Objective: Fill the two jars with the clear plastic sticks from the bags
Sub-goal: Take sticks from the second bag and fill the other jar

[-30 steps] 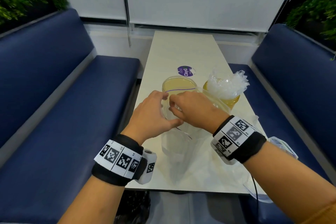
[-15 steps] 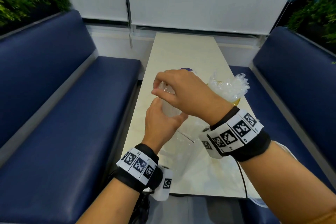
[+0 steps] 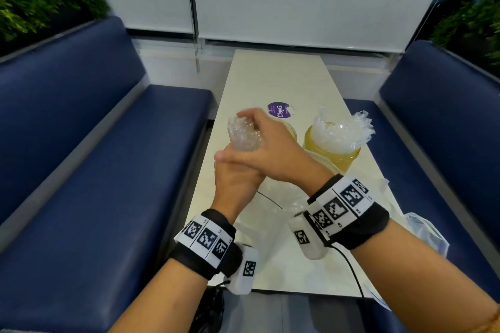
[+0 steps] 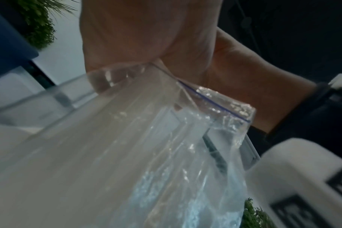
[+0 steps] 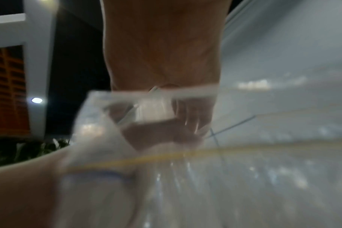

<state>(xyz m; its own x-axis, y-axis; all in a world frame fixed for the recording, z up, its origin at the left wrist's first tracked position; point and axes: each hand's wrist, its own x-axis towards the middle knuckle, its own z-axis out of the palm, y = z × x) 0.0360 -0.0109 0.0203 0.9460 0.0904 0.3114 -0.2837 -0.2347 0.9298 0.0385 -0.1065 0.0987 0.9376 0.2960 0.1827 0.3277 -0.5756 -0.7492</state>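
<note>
A bundle of clear plastic sticks [image 3: 241, 136] stands upright in the air over the table's left side. My right hand [image 3: 254, 128] grips its upper part from the right. Just below, my left hand [image 3: 233, 169] grips its lower part. The bundle's clear zip bag [image 4: 215, 106], with a blue line at its mouth, hangs under the hands. The left jar [image 3: 291, 130] is mostly hidden behind my right hand. To its right, the amber-tinted right jar [image 3: 334, 153] holds sticks in crumpled plastic [image 3: 341, 130]. In the right wrist view the sticks [image 5: 154, 111] are blurred.
The narrow white table [image 3: 278, 76] runs between two blue benches [image 3: 108, 170]. A purple sticker [image 3: 280, 109] lies beyond the jars. Clear plastic [image 3: 273, 227] lies on the near table. More of it hangs off the right edge [image 3: 424, 230].
Both hands have risen from the left jar's mouth, lifting the bundle up and to the left. The right hand now wraps its top, with the left hand under it.
</note>
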